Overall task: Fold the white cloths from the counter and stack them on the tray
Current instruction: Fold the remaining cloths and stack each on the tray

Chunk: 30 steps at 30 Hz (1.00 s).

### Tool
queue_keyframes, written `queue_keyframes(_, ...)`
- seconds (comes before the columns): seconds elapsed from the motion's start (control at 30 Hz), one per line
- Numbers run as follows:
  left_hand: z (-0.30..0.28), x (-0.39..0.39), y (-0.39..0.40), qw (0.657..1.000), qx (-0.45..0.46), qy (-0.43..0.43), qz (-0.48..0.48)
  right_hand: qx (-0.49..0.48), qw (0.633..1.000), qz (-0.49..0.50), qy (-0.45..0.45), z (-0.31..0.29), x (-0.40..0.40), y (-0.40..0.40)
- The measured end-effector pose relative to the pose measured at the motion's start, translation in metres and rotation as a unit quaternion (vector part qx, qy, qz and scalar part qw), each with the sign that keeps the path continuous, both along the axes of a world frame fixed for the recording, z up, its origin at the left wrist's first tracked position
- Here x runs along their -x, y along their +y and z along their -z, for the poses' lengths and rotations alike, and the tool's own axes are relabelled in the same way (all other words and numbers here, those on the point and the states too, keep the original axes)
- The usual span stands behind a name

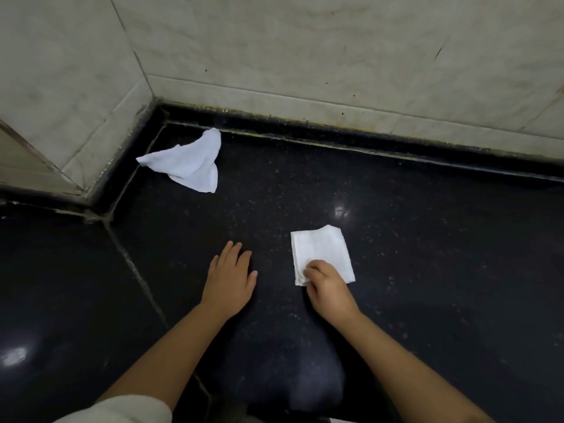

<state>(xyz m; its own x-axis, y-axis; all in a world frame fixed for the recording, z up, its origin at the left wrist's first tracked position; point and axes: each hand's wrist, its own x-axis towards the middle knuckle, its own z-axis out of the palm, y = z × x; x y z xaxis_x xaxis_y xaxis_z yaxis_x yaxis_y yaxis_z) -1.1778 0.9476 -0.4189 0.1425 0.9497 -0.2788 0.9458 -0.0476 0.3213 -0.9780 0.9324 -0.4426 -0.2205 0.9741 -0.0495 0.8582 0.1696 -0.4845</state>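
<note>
One white cloth, the folded cloth [320, 251], lies flat on the black table [427, 239] as a compact, nearly square packet, so its folding appears complete or nearly so. The right hand [328, 283] rests on its near left corner, with the fingers [314, 268] curled and pinching that corner. The left hand [229, 279] lies flat on the table just left of this cloth, fingers straight and holding nothing.

A second piece, the crumpled cloth [189, 161], remains unfolded near the back left corner of the table, close to the tiled wall [305, 41] and well apart from both hands. No tray is in view, so the state of the stack cannot be determined. Remaining work, as judged: transfer the folded cloth to the tray, then fold and stack the crumpled cloth.

Orientation: the folded cloth is slightly longer from near to far; this long axis runs away from the person, tilted slightly left. The crumpled cloth forms a rough triangle, with its long axis running from the left tip up toward the wall.
</note>
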Motion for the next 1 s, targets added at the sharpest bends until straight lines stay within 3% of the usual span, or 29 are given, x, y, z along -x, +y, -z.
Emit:
queue_keyframes(0.23,0.001,-0.011,0.001,0.998,-0.02,-0.049,0.024,-0.069,0.963,0.216,0.145,-0.027,0.01,0.012)
queue_keyframes(0.4,0.004,-0.007,0.0,0.997,-0.025,-0.057,0.04,-0.019,0.996,0.065,0.053,-0.006,0.017,-0.004)
queue_keyframes(0.47,0.007,-0.007,-0.002,0.996,-0.032,-0.073,0.049,-0.045,0.999,0.016,0.006,0.0,0.009,-0.01)
queue_keyframes(0.6,0.017,-0.013,-0.004,0.991,-0.048,-0.086,0.088,-0.12,0.988,-0.006,-0.098,-0.01,-0.02,-0.012)
queue_keyframes(0.7,0.018,-0.031,-0.003,0.975,-0.108,-0.118,0.153,-0.065,0.98,0.025,-0.187,-0.015,-0.042,-0.008)
queue_keyframes(0.83,0.025,-0.062,0.002,0.956,-0.164,-0.069,0.231,-0.032,0.988,0.007,-0.151,-0.009,-0.053,0.002)
queue_keyframes(0.93,0.027,-0.079,0.006,0.966,-0.1,-0.029,0.238,-0.004,0.996,0.005,-0.091,-0.017,-0.052,0.011)
queue_keyframes(1.0,0.026,-0.086,0.01,0.965,-0.124,0.007,0.233,0.013,0.997,0.006,-0.075,-0.024,-0.055,0.011)
